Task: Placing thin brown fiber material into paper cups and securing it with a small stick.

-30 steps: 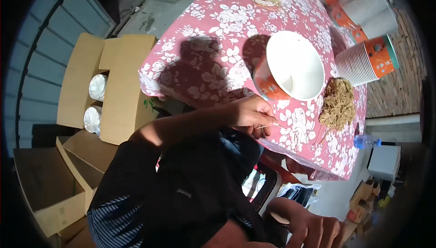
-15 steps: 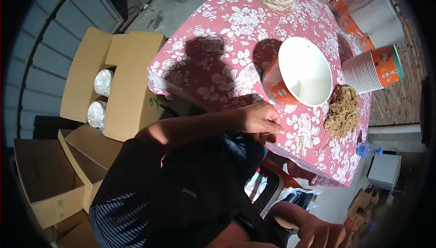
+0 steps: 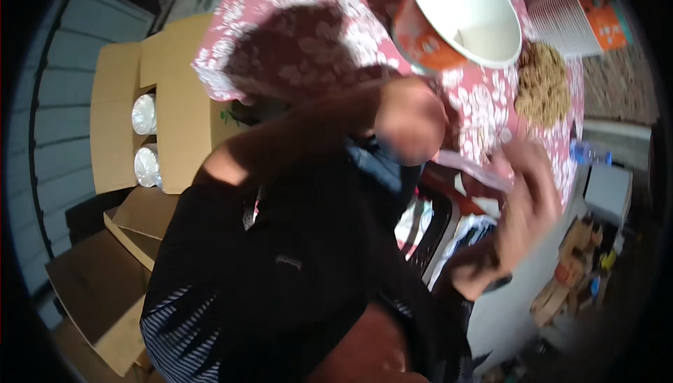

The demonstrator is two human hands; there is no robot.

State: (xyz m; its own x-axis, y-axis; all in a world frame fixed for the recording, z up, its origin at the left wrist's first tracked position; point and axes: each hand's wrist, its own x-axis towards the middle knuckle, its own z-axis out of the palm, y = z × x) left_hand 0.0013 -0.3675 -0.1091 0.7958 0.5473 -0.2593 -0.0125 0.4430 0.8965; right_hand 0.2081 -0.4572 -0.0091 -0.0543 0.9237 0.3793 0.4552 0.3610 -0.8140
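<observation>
My left hand (image 3: 410, 122) is closed in a fist near the table's front edge, blurred. What it holds, if anything, does not show. My right hand (image 3: 526, 197) is raised just off the table edge to its right, its fingers curved and smeared by motion. Beyond my left hand stands a large orange paper bucket (image 3: 427, 43) with a white inside, tilted in view. A bundle of tan twine (image 3: 543, 85) lies on the table right of the bucket, beyond my right hand.
A pink floral cloth (image 3: 280, 67) covers the table. Nested paper buckets (image 3: 568, 22) lie at the far right. Open cardboard boxes (image 3: 186, 110) stand at the left, one with white wrapped stacks (image 3: 145, 114). A bottle (image 3: 587, 152) and a white box (image 3: 608, 190) are right of the table.
My right hand has come up from the lower edge to the table's edge. My left hand, earlier pinching a thin strand of twine, is now a blurred fist. The view has shifted downward.
</observation>
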